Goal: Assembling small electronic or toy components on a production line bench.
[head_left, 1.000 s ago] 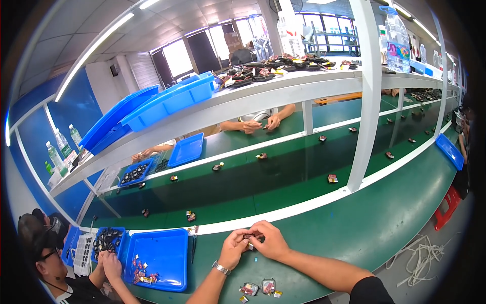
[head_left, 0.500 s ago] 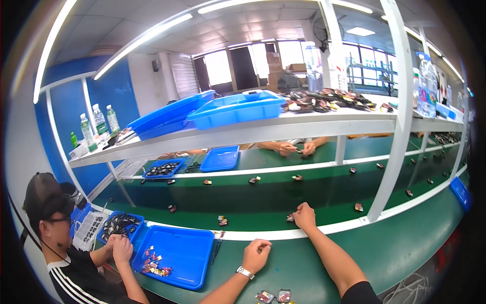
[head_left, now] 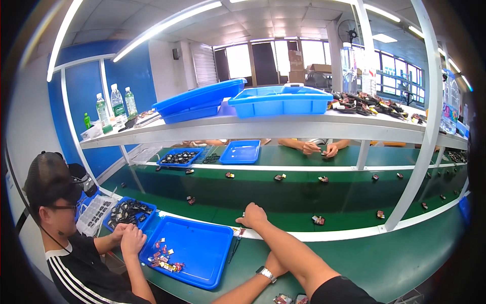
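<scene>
My right hand reaches across to the left over the green conveyor belt, its fingers closed and pointing down. A pale bit shows at the fingertips, but I cannot make out what they grip. On the white rail just below lies a small red-and-yellow part. My left hand, with a metal watch on the wrist, rests low over the green bench. The right forearm hides its fingers. Near the lower edge are small parts in clear and red. Another small part sits on the belt to the right.
A blue tray with several small red parts stands left, dark tweezers beside it. A co-worker works at the far left next to a blue bin of black parts. White posts and a shelf cross ahead.
My right hand has moved left along the belt, away from one small part to where another lay. My right forearm now crosses in front of my left hand. The view has turned left.
</scene>
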A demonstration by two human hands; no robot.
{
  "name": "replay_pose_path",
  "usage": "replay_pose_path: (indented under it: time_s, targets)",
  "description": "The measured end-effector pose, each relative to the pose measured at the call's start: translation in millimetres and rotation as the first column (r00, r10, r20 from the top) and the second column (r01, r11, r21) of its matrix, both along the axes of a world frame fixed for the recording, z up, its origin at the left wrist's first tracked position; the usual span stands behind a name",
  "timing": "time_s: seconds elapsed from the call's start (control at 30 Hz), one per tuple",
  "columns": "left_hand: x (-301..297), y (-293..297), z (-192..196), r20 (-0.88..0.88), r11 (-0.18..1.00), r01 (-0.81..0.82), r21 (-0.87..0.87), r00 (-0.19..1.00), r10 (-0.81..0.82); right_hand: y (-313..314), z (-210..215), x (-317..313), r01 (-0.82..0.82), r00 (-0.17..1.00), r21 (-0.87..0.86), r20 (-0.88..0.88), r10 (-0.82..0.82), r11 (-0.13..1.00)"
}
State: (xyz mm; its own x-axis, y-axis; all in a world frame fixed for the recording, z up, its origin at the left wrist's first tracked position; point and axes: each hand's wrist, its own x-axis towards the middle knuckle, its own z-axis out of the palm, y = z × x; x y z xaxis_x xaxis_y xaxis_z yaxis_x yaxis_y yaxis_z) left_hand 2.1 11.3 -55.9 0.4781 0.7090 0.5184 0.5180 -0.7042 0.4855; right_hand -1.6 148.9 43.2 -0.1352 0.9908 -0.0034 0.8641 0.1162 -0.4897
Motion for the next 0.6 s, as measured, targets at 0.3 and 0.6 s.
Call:
replay_pose_path:
  time_s: [0.3,0.6]
  targets:
    - [7,-12,49,0.238,0.959,-0.018,-0.284,0.967,0.089,-52,19,116,-0.131,0.908,0.320,-0.341,0.243,0.938]
    - [-12,-2,59,0.659,0.232,0.627,-0.744,0.747,0.092,-196,19,206,-0.389,0.878,0.333,-0.148,0.455,0.859]
